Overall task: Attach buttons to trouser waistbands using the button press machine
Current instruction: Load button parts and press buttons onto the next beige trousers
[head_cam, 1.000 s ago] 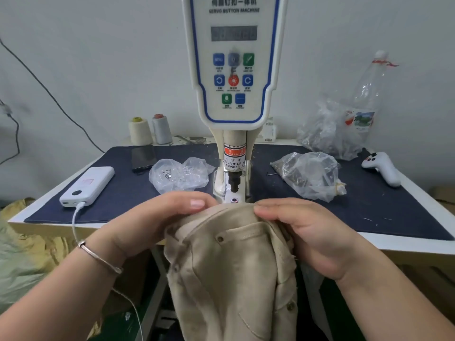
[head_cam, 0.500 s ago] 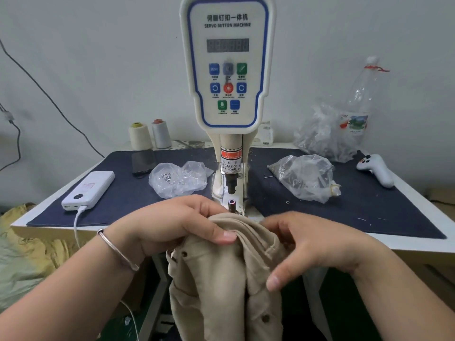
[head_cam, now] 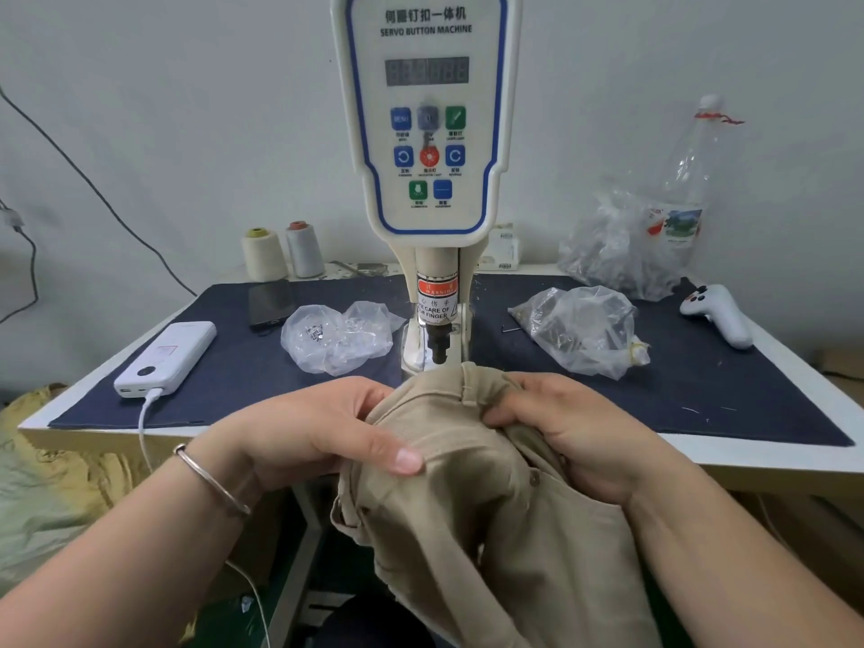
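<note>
Since a moment ago, both hands have pushed the trousers' waistband (head_cam: 460,390) up under the button press machine (head_cam: 428,180). Left hand (head_cam: 318,427) grips it, thumb on top; right hand (head_cam: 561,427) pinches its right side.

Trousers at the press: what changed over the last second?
Both hands, left hand and right hand, regripped the beige trousers, turning the waistband and lifting it back toward the button machine punch. Bags, power bank and spools stayed put.
</note>
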`<state>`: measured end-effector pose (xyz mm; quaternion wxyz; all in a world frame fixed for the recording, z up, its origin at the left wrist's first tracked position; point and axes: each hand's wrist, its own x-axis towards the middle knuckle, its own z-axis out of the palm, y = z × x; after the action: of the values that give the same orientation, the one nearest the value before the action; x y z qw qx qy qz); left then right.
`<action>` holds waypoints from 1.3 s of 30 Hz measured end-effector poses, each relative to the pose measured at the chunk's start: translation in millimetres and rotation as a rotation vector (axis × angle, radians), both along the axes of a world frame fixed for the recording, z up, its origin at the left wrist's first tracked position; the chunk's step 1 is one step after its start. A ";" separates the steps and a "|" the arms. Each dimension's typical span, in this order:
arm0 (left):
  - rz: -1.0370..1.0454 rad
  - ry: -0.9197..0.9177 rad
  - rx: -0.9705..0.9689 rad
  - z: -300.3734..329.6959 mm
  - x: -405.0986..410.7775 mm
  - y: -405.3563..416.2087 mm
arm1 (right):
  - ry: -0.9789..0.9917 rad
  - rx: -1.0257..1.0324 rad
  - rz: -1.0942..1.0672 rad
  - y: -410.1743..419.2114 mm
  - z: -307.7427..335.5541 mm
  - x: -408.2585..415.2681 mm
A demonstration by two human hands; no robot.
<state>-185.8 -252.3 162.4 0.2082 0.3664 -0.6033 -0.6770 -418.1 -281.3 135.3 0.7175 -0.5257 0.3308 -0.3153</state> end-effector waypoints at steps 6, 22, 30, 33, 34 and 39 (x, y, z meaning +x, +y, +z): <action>0.017 -0.103 -0.016 -15.3 -6.8 -5.2 | 0.060 -0.060 -0.180 5.3 -10.6 10.8; 0.076 0.021 0.060 -32.2 5.6 -9.8 | -0.043 0.133 0.004 -3.6 -20.7 13.4; 0.202 0.004 0.064 -48.0 28.3 -12.7 | 0.282 -0.295 -0.281 -16.3 -35.8 -5.5; 0.318 -0.112 -0.017 -49.4 42.2 -23.4 | 0.518 -0.525 -0.657 -39.6 -46.3 -37.9; 0.347 -0.145 -0.051 -49.3 47.0 -28.2 | 0.636 -0.607 -0.763 -49.4 -48.7 -49.5; 0.483 -0.218 -0.065 -54.2 70.0 -54.8 | 1.141 -0.818 -0.833 -102.1 -55.1 -84.8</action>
<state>-115.8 -307.2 108.2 0.3092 0.5635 -0.5389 -0.5445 -502.9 -383.4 80.2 0.0137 -0.6595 0.6725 -0.3356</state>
